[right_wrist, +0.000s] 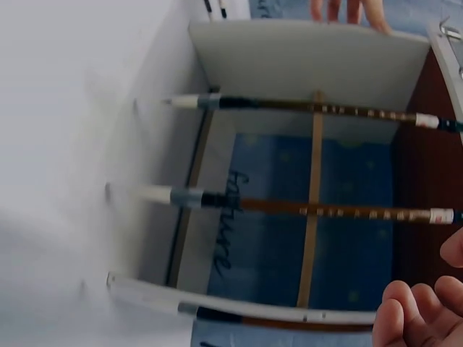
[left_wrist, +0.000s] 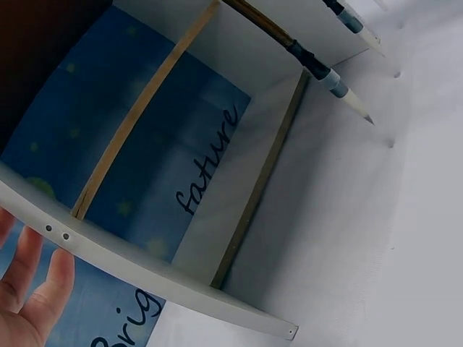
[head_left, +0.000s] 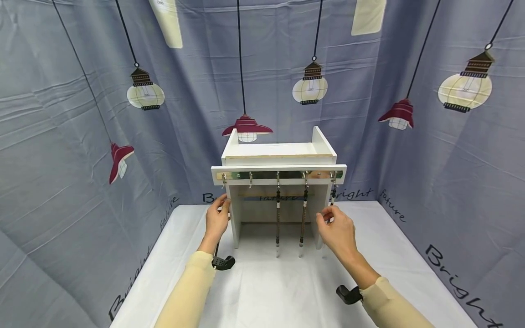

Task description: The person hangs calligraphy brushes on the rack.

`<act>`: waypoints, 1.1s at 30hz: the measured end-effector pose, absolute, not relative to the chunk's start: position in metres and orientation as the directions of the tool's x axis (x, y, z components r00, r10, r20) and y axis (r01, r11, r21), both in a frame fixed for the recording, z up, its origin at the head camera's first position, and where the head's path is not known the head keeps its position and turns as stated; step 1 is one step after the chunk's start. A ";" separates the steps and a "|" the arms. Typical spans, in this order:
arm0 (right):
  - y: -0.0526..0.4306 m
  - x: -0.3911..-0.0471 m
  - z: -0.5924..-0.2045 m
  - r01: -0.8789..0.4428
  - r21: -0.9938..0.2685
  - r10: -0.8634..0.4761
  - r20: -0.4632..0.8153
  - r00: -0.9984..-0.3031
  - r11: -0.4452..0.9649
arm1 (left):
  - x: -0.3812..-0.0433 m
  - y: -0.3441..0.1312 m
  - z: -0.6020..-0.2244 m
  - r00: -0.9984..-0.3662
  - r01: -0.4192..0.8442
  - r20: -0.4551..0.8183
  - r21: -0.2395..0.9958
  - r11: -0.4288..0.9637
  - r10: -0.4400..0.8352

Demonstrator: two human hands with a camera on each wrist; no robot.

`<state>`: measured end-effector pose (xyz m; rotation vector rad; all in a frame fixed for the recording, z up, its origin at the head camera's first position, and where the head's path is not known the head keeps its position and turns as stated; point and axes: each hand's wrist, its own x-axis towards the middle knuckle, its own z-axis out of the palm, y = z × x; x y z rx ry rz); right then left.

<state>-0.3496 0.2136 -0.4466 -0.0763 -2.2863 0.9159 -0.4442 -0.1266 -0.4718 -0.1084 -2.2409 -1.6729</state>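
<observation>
A white shelf unit (head_left: 279, 159) carries a front rail with several metal hooks. From it hang three writing brushes: a middle brush (head_left: 278, 218), a second brush (head_left: 304, 214) and a right-hand brush (head_left: 333, 195) outside the right side panel. My left hand (head_left: 217, 218) rests its fingertips on the outside of the left side panel (left_wrist: 173, 278), fingers fairly straight. My right hand (head_left: 337, 230) is beside the right-hand brush, its fingers loosely bent and the thumb apart from them. In the right wrist view these fingers (right_wrist: 394, 307) overlap the upper part of that brush.
The unit stands on a white-covered table (head_left: 262, 291). A blue-grey curtain (head_left: 197, 91) printed with lamps surrounds it on the back and sides. The two leftmost hooks (head_left: 250, 179) carry no brush. Black wrist cameras (head_left: 348, 294) sit below both hands.
</observation>
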 end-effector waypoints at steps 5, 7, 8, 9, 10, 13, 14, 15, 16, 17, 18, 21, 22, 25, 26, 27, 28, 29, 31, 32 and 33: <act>0.228 -0.350 -0.448 -0.162 -0.620 0.304 0.574 -0.760 0.767 | -0.444 -0.127 -0.474 -0.940 0.252 0.308 0.917 0.310 -0.146; 0.233 -0.350 -0.450 -0.153 -0.619 0.315 0.578 -0.753 0.770 | -0.444 -0.127 -0.475 -0.941 0.247 0.304 0.917 0.313 -0.149; 0.236 -0.351 -0.451 -0.149 -0.618 0.319 0.579 -0.750 0.772 | -0.444 -0.127 -0.475 -0.942 0.243 0.301 0.918 0.313 -0.150; 0.239 -0.351 -0.451 -0.145 -0.617 0.323 0.580 -0.748 0.773 | -0.444 -0.127 -0.476 -0.943 0.240 0.298 0.919 0.314 -0.151; 0.242 -0.352 -0.452 -0.143 -0.616 0.326 0.583 -0.744 0.775 | -0.443 -0.127 -0.476 -0.944 0.236 0.293 0.921 0.310 -0.152; 0.251 -0.355 -0.453 -0.138 -0.607 0.331 0.594 -0.733 0.783 | -0.444 -0.127 -0.477 -0.945 0.231 0.288 0.923 0.309 -0.153; 0.254 -0.357 -0.453 -0.140 -0.601 0.329 0.601 -0.729 0.787 | -0.444 -0.127 -0.477 -0.946 0.230 0.286 0.923 0.307 -0.153; 0.257 -0.358 -0.453 -0.141 -0.594 0.325 0.605 -0.727 0.792 | -0.444 -0.127 -0.477 -0.946 0.231 0.287 0.923 0.307 -0.153; 0.260 -0.360 -0.452 -0.144 -0.587 0.319 0.609 -0.726 0.796 | -0.444 -0.127 -0.477 -0.946 0.231 0.287 0.923 0.306 -0.152; 0.262 -0.362 -0.451 -0.145 -0.580 0.312 0.613 -0.726 0.801 | -0.444 -0.127 -0.477 -0.945 0.232 0.288 0.923 0.306 -0.152; 0.265 -0.364 -0.450 -0.147 -0.574 0.302 0.612 -0.731 0.806 | -0.444 -0.127 -0.477 -0.946 0.230 0.286 0.925 0.303 -0.153; 0.273 -0.371 -0.447 -0.147 -0.564 0.274 0.591 -0.758 0.813 | -0.444 -0.127 -0.476 -0.945 0.236 0.290 0.925 0.299 -0.153; 0.275 -0.373 -0.446 -0.145 -0.569 0.267 0.577 -0.771 0.810 | -0.444 -0.127 -0.476 -0.945 0.237 0.291 0.924 0.299 -0.151; 0.282 -0.379 -0.445 -0.132 -0.599 0.257 0.519 -0.815 0.790 | -0.444 -0.127 -0.474 -0.947 0.233 0.284 0.929 0.287 -0.148; 0.283 -0.381 -0.444 -0.128 -0.610 0.254 0.499 -0.829 0.782 | -0.444 -0.126 -0.473 -0.948 0.231 0.281 0.931 0.284 -0.149; 0.285 -0.383 -0.444 -0.127 -0.621 0.248 0.481 -0.841 0.773 | -0.444 -0.126 -0.472 -0.949 0.229 0.278 0.932 0.281 -0.149; 0.286 -0.384 -0.443 -0.124 -0.632 0.245 0.464 -0.851 0.765 | -0.443 -0.126 -0.472 -0.949 0.230 0.279 0.932 0.279 -0.148; 0.286 -0.386 -0.443 -0.122 -0.637 0.239 0.450 -0.860 0.761 | -0.443 -0.126 -0.471 -0.950 0.228 0.276 0.934 0.276 -0.149; 0.287 -0.389 -0.443 -0.122 -0.639 0.220 0.428 -0.876 0.759 | -0.443 -0.125 -0.470 -0.948 0.234 0.283 0.930 0.282 -0.148; 0.287 -0.391 -0.443 -0.122 -0.640 0.209 0.418 -0.884 0.759 | -0.443 -0.125 -0.470 -0.947 0.236 0.285 0.929 0.284 -0.148; 0.287 -0.392 -0.443 -0.122 -0.641 0.201 0.407 -0.891 0.758 | -0.443 -0.125 -0.470 -0.946 0.239 0.289 0.928 0.285 -0.147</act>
